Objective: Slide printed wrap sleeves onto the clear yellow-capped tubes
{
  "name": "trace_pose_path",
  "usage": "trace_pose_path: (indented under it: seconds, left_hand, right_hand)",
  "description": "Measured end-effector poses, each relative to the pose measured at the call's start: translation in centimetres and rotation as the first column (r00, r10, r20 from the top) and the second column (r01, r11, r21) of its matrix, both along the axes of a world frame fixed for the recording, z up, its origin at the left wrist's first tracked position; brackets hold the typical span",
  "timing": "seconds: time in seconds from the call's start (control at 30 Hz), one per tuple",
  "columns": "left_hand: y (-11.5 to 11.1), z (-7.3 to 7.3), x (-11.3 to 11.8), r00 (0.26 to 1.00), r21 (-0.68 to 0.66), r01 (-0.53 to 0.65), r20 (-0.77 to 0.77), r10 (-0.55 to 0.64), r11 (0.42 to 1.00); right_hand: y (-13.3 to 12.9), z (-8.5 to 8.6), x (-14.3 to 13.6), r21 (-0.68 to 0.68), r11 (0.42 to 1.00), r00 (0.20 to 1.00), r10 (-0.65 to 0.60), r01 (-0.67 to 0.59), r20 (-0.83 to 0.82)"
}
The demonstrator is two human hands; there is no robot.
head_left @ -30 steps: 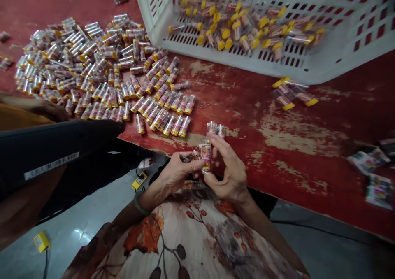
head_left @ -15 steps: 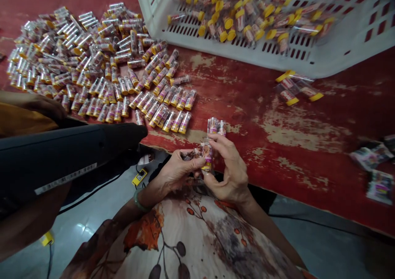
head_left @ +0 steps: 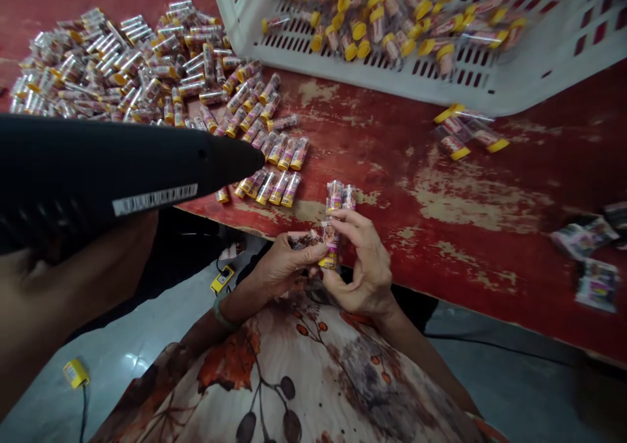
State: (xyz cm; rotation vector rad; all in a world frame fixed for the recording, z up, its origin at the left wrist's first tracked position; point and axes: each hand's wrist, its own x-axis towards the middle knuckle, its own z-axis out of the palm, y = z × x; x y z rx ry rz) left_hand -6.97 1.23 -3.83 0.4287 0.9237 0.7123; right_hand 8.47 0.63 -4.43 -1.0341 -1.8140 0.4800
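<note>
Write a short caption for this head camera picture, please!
Both hands pinch a small labelled tube beside a red table.

bench [head_left: 490,195]: red, paint worn in patches
left part: heap of small tubes [head_left: 137,70]
far edge: white crate [head_left: 490,83]
near crate: three yellow-capped tubes [head_left: 465,136]
right edge: printed packets [head_left: 588,260]

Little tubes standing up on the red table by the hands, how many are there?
2 little tubes stand side by side at the table edge, just beyond the right hand. Others lying nearby are not counted.
</note>
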Motion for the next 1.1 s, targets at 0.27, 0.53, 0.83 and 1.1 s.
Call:
trace_pose_path:
  seconds: [0.27,0.53,0.83,1.1]
  left_hand:
    - [0.0,0.2,0.4,1.000,-0.036,-0.008,-0.020,0.007,0.999]
    - [0.6,0.4,0.5,1.000,0.028,-0.009,0.002,0.009,1.000]
    - [0.4,0.3,0.3,1.000,-0.008,-0.008,0.015,0.008,1.000]
    - [0.2,0.3,0.2,0.999,-0.001,-0.004,0.041,0.004,1.000]
  right_hand:
    - [-0.1,-0.2,0.2,0.022,1.000,1.000,-0.010,0.010,-0.005]
    - [0.4,-0.8,0.1,0.024,1.000,1.000,0.012,-0.011,-0.008]
    - [0.4,-1.0,0.0,0.049,0.999,1.000,-0.005,0.004,0.019]
    - [0.3,-1.0,-0.1,0.072,0.997,0.999,-0.001,-0.002,0.033]
